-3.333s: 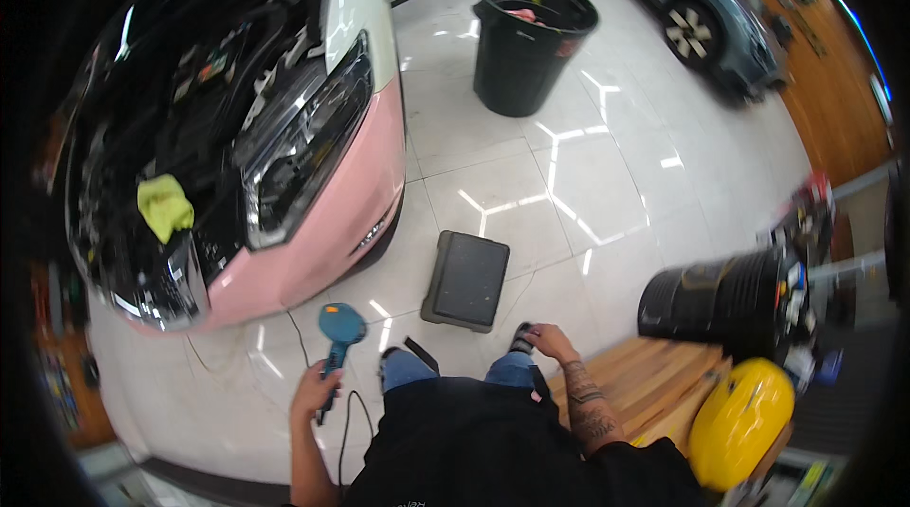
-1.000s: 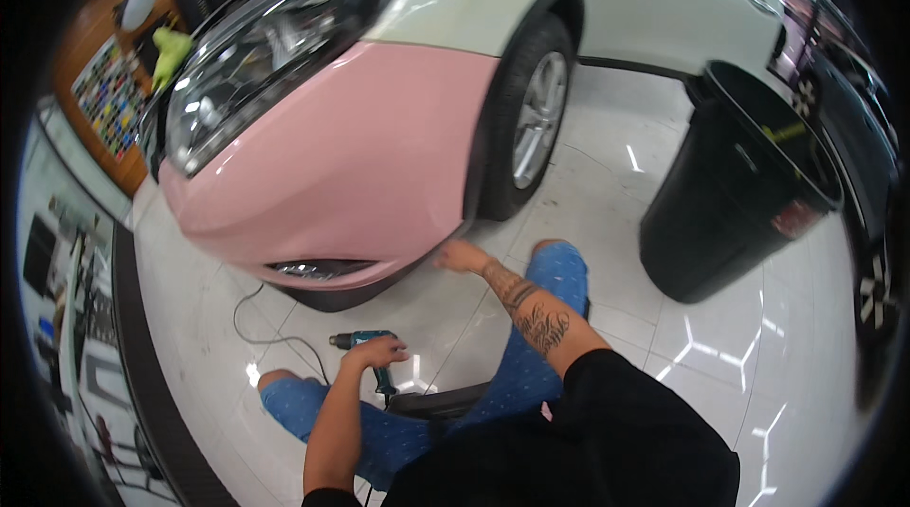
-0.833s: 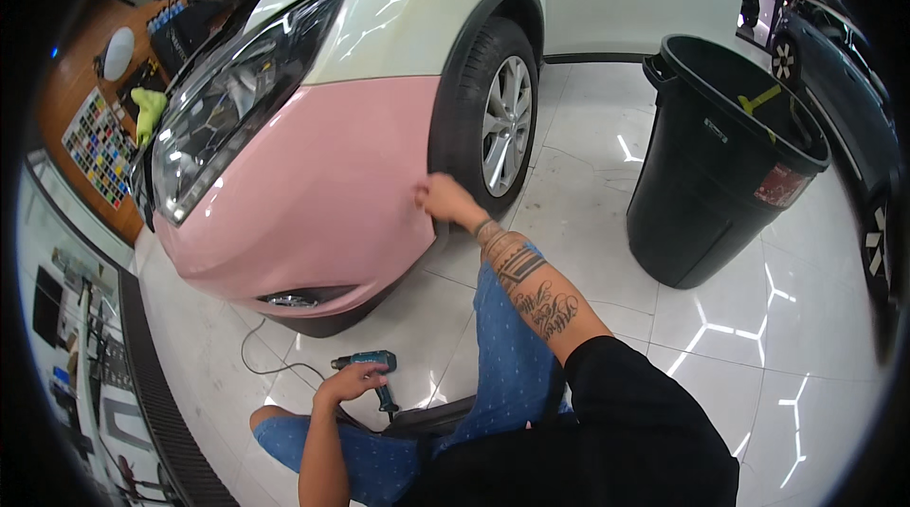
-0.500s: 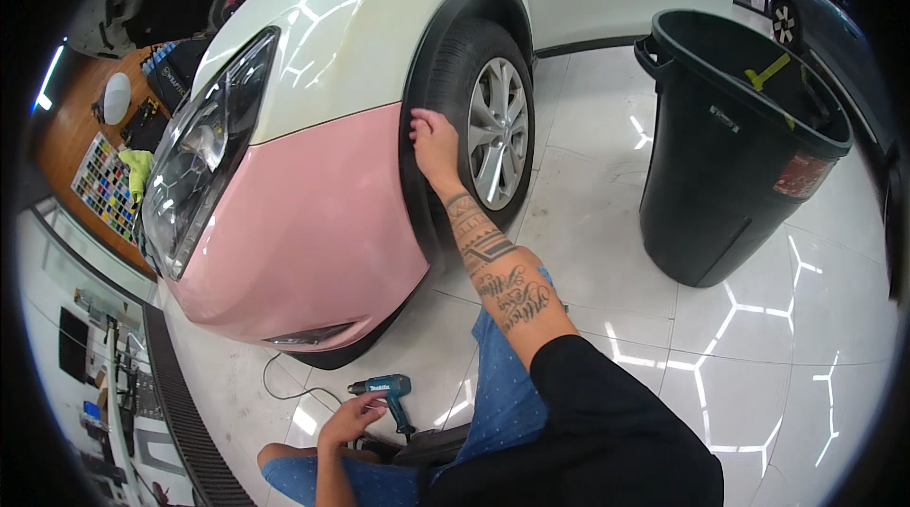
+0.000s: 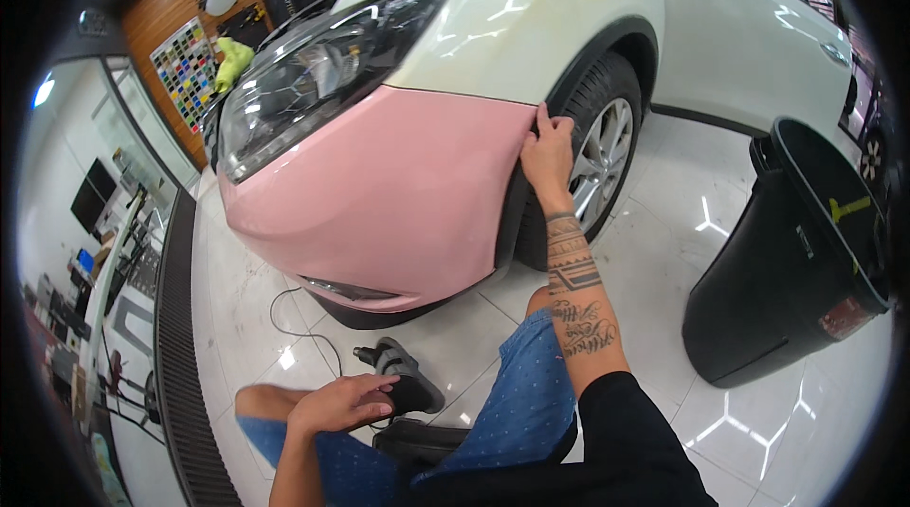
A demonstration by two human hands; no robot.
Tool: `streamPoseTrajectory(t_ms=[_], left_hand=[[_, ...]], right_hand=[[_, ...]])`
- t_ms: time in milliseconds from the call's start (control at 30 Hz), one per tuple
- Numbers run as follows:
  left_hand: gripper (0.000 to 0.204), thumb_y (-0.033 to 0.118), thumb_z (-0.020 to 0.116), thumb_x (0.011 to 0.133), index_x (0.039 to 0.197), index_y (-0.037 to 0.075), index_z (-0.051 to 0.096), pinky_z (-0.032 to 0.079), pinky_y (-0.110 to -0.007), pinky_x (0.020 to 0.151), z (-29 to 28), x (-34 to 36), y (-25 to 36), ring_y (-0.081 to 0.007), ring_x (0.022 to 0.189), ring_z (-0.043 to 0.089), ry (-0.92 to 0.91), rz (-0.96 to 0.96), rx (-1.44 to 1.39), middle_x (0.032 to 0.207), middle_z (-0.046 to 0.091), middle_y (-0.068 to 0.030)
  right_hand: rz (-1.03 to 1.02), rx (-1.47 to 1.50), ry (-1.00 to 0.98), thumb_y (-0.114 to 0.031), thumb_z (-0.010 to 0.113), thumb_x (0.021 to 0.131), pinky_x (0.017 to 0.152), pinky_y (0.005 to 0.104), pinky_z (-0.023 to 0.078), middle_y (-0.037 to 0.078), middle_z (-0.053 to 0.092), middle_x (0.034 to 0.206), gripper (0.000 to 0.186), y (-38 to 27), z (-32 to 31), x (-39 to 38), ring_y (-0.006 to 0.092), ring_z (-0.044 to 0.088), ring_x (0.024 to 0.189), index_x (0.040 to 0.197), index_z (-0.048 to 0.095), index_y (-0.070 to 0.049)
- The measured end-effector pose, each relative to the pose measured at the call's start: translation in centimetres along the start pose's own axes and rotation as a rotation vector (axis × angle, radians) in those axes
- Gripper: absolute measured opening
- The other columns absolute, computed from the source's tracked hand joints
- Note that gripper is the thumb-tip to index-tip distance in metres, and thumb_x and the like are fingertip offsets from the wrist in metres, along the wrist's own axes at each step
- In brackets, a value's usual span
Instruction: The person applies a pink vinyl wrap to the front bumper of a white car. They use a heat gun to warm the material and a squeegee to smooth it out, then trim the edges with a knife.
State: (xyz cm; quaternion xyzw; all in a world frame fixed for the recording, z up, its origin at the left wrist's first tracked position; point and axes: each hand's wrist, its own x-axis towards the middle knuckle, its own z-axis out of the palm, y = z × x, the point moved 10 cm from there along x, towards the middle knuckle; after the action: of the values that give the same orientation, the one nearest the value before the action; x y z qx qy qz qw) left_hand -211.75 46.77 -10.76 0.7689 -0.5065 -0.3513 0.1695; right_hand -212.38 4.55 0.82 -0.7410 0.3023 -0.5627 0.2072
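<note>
A white car has a pink front bumper, its corner ending at the black wheel-arch trim. My right hand is at the bumper's upper rear corner, fingers bent over the edge beside the front wheel. One finger points up along the seam. My left hand lies over my left knee, fingers loosely stretched out and holding nothing. Just beyond it is my grey and black shoe. A dark heat gun nozzle pokes out beside the shoe; the rest of the tool is hidden.
A large black bin stands on the tiled floor at right, a yellow strip inside. A thin cord loops across the floor near the bumper. A dark ribbed strip edges the floor at left. A lime-green cloth lies beyond the headlight.
The view has shifted, so the car sits further right. My right hand has moved from the wheel-arch trim to the bumper's edge. My shoe now covers most of the teal heat gun.
</note>
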Motion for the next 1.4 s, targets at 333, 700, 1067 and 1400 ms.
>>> streamPoseTrajectory(t_ms=[333,700,1067,1400], left_hand=[[0.056,0.035,0.057,0.09,0.136,0.006,0.041,0.046,-0.034,0.09,-2.6,-2.4,-3.8,-0.0252,0.105,0.059,0.039,0.025,-0.042,0.115,0.06,-0.0157],[0.054,0.036,0.055,0.091,0.133,0.004,0.043,0.048,-0.036,0.087,-2.2,-2.6,-5.2,-0.0288,0.105,0.059,0.104,0.075,-0.016,0.114,0.059,-0.0194],[0.043,0.036,0.053,0.092,0.119,0.003,0.054,0.049,-0.038,0.082,-4.2,-1.0,-5.7,-0.0269,0.097,0.061,0.222,0.272,-0.054,0.105,0.064,-0.0163],[0.087,0.076,0.04,0.077,0.145,0.022,0.027,0.012,-0.058,0.11,32.7,14.3,-29.7,-0.0313,0.14,0.016,-0.625,-0.513,-0.007,0.151,0.02,-0.0099]], right_hand=[[-1.005,1.348,-1.434,-0.02,0.05,0.09,0.071,0.032,0.045,0.013,0.06,0.097,0.024,-26.8,-17.9,-22.2,0.0237,0.059,0.084,0.1,0.056,0.001],[-1.279,0.852,-1.661,-0.021,0.055,0.076,0.058,0.0317,0.037,0.006,0.047,0.075,0.014,-34.4,-21.2,-29.6,0.0211,0.05,0.066,0.077,0.051,-0.008],[-0.255,0.8,0.078,-0.016,0.054,0.083,0.053,0.0283,0.038,0.007,0.047,0.065,0.018,-17.2,-28.7,-11.2,0.0158,0.045,0.057,0.079,0.045,-0.003],[0.313,0.515,-2.016,-0.002,0.052,0.088,0.069,0.0253,0.047,0.003,0.061,0.082,0.023,-7.5,14.9,-41.2,0.0117,0.057,0.074,0.11,0.056,0.0]])
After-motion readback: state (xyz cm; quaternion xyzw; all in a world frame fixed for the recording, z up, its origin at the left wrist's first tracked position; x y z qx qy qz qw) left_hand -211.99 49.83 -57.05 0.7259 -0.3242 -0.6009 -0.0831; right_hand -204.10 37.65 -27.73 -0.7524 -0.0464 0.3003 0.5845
